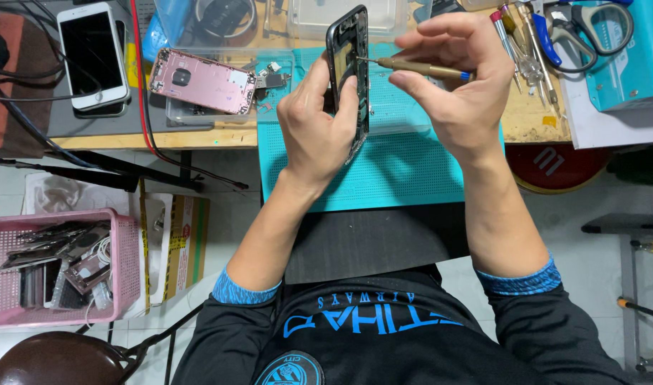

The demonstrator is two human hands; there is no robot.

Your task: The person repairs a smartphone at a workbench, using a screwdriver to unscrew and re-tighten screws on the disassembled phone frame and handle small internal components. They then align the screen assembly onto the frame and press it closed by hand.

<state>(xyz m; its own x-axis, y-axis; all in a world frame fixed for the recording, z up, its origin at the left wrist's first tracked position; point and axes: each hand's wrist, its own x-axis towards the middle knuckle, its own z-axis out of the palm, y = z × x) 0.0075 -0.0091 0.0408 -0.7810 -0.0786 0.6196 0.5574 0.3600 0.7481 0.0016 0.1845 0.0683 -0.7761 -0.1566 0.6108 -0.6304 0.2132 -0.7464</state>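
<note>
Left hand (316, 128): clamped on the phone frame (349, 71); you hold it on edge above the teal mat (383, 171).
Right hand (455, 78): fingers closed on the screwdriver (419, 68); tip set into the frame's upper inside.
Frame axis: long axis runs away from you, top end far, open side facing right.
Progress: frame looks stripped of its screen; judged mid-work, with a screw in hand.
Far left: pink back shell (202, 80), white phone (93, 53).
Far right: scissors (590, 28).
</note>
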